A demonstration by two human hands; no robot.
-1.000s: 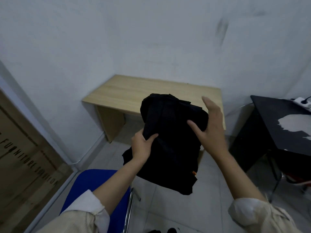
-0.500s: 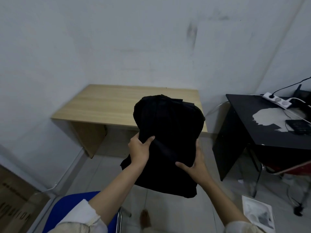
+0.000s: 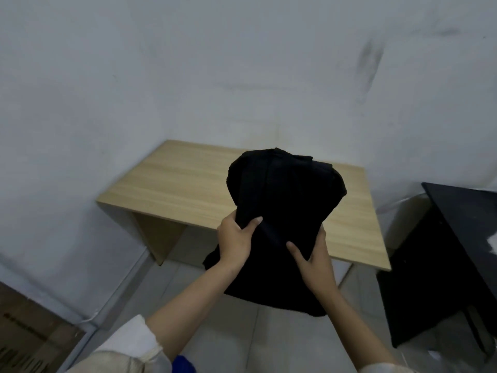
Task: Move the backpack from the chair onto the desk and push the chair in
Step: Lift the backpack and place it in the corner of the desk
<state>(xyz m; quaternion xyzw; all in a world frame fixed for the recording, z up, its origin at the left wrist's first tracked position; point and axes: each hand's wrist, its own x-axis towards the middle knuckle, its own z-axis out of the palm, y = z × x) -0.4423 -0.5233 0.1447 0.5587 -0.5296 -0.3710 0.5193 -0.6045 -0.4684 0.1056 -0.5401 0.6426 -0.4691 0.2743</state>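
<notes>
I hold a black backpack (image 3: 285,200) in the air in front of me, its top over the front edge of the light wooden desk (image 3: 174,184). My left hand (image 3: 235,242) grips its left side, thumb pressed into the fabric. My right hand (image 3: 313,261) clasps its lower right side. The bag's bottom hangs below the desk edge, above the tiled floor. Only a small blue corner of the chair (image 3: 184,364) shows at the bottom edge, behind my left sleeve.
The desk stands in a corner against white walls. A black table (image 3: 462,238) stands close on the right, leaving a narrow gap. A brown cardboard box (image 3: 29,337) leans at the lower left. Grey tiled floor (image 3: 242,343) lies below.
I have carried the backpack closer to the desk and higher. The blue chair has slipped almost out of view. My right hand moved from the bag's upper side to its lower right.
</notes>
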